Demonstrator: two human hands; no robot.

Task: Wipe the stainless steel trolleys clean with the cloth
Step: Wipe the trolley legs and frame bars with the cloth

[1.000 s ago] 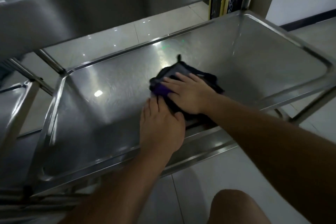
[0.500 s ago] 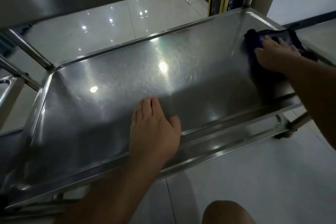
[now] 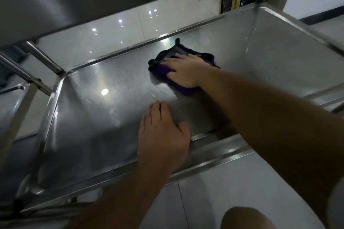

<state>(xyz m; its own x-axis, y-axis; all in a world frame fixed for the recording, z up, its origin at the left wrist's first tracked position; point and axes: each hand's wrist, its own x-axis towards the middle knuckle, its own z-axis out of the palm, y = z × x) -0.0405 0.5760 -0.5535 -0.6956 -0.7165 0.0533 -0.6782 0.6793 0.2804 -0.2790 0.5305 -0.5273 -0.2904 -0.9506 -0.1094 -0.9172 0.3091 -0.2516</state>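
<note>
Cloth (image 3: 163,72) back mid-shelf, under flat right hand (image 3: 184,70)

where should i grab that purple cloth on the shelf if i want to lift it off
Pinch the bunched far edge of the cloth, coming from above on the side away from the right hand. That hand presses the near part flat against the trolley shelf; the far folds stand up, uncovered.

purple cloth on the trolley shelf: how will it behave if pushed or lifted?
Probably floppy: the purple cloth lies bunched in uneven folds under the right hand, so it would likely sag if lifted. Likely light, since flat fingers alone seem to drive it. It should slide easily on the smooth, shiny shelf, though it may crumple without downward pressure.
</note>
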